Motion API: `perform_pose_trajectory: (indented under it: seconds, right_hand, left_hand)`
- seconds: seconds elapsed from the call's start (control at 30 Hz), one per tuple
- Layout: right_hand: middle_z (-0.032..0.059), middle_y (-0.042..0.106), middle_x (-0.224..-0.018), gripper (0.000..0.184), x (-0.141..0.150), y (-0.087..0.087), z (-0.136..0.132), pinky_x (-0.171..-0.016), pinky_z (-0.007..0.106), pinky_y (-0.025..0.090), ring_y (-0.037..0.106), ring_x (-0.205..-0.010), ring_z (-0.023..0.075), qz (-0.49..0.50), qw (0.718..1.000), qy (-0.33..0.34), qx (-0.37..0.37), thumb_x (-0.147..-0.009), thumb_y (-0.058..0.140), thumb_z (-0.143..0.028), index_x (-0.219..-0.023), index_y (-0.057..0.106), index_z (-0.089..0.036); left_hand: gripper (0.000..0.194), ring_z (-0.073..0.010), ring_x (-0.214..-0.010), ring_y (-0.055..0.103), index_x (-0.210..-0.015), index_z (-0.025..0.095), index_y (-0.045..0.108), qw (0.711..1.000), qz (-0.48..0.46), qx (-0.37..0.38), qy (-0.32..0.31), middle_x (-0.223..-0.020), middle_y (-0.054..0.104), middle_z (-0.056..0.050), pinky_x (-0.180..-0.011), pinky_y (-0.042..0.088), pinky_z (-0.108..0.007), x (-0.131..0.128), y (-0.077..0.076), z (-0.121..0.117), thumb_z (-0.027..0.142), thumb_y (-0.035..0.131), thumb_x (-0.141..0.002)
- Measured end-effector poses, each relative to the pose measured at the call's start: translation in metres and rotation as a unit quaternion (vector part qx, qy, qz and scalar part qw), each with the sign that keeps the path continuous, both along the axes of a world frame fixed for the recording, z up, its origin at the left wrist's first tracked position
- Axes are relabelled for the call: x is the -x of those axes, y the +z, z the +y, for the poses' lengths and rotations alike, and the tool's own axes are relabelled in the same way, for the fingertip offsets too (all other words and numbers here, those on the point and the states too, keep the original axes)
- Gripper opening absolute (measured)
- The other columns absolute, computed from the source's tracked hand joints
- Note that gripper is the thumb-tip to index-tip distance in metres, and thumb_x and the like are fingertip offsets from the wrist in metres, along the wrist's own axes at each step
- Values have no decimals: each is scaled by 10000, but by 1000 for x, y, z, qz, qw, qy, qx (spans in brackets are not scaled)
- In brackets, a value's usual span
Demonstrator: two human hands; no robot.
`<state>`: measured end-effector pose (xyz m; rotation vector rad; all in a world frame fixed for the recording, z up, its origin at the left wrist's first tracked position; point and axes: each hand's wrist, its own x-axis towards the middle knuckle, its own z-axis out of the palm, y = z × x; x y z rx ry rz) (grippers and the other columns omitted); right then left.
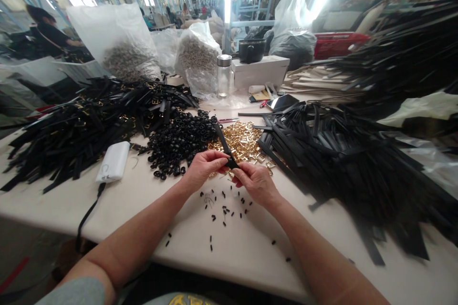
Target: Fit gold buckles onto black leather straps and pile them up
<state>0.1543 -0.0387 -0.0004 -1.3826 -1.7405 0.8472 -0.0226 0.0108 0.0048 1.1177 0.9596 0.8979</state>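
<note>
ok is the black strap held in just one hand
No, the left hand and the right hand both have their fingers on the black strap.

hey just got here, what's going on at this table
A person's left hand and right hand are both pinching one black strap above the table. Just beyond the hands are a pile of gold-coloured metal pieces and, left of it, a heap of small black loops. Loose black straps are heaped to the right; straps with gold buckles lie left. Small black bits are scattered nearer the person.
</note>
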Motion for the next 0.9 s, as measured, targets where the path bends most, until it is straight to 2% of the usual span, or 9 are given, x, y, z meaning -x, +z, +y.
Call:
perform_pose_trajectory:
  seconds: [0.17,0.37,0.6,0.9]
  right_hand:
    - [-32,691,-629,227,-2,4,0,-554,218,425,630,-537,107,-74,996,27,-32,-900,543,-247,-698,635,-201]
    - [-29,700,-652,204,-3,0,1,-563,205,432,642,-559,103,-60,996,61,-7,-904,539,-253,-741,651,-199]
    - [-17,700,-653,197,-5,1,3,-548,197,465,648,-532,100,-10,999,32,10,-901,527,-252,-767,657,-189]
    - [8,695,-677,250,-4,-9,3,-506,202,510,672,-532,120,56,997,30,49,-907,526,-367,-821,665,-179]
  left_hand:
    - [289,-110,-589,621,-807,126,729,999,35,-5,-22,-711,711,-50,-603,515,-241,3,1,3,348,806,-640]
    - [279,-81,-528,575,-763,116,705,994,31,64,-86,-646,672,-36,-558,470,-219,8,-5,8,352,800,-649]
    - [258,-94,-612,606,-769,127,686,999,7,-22,-25,-717,688,-23,-635,500,-232,1,-8,4,328,801,-656]
    - [259,-92,-572,582,-781,117,725,999,13,-30,-40,-658,679,-25,-600,479,-232,-2,-8,0,318,810,-640]
